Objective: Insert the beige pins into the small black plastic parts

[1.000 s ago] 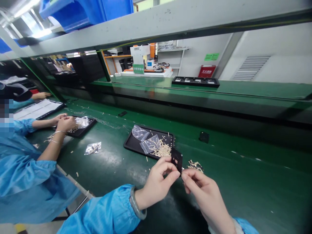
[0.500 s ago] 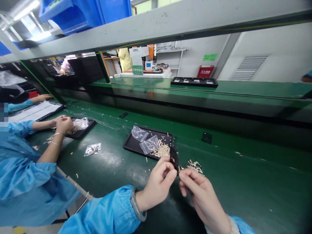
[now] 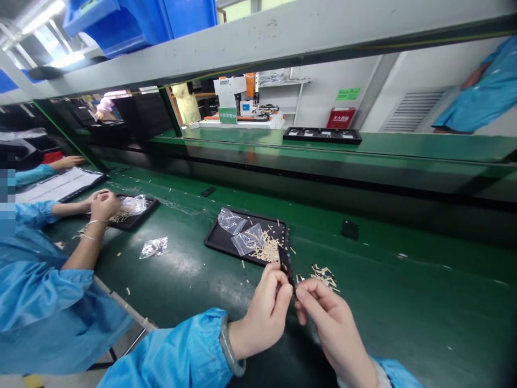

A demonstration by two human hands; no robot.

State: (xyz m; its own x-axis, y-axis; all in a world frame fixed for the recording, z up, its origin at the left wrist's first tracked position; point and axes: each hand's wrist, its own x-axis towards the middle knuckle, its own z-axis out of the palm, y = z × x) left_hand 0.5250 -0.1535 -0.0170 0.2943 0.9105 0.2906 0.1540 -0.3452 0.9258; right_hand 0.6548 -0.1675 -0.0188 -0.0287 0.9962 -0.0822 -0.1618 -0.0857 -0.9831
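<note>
My left hand (image 3: 264, 307) is closed around a thin, flat black plastic part (image 3: 286, 264), held upright on edge over the table. Thumb and fingers of my right hand (image 3: 325, 315) are pinched together at the part's lower right edge; whatever is between the fingertips is too small or hidden to name. Just behind my hands lies a black tray (image 3: 226, 243), which carries clear plastic bags (image 3: 248, 240) and a heap of small cream-coloured strips (image 3: 269, 249). Beyond my right fingers, a small pile of similar strips and dark scraps (image 3: 324, 276) rests on the green table.
Along the back run dark green strips bearing black parts (image 3: 349, 229) (image 3: 208, 191). At left, a co-worker's hands (image 3: 104, 206) are over another black tray (image 3: 139, 218). A clear bag (image 3: 154, 247) lies between the trays. A shelf beam (image 3: 258, 40) crosses above.
Black parts on the back strip have shifted slightly right. The part in my left hand has turned more edge-on. A person in blue has come into view at the upper right.
</note>
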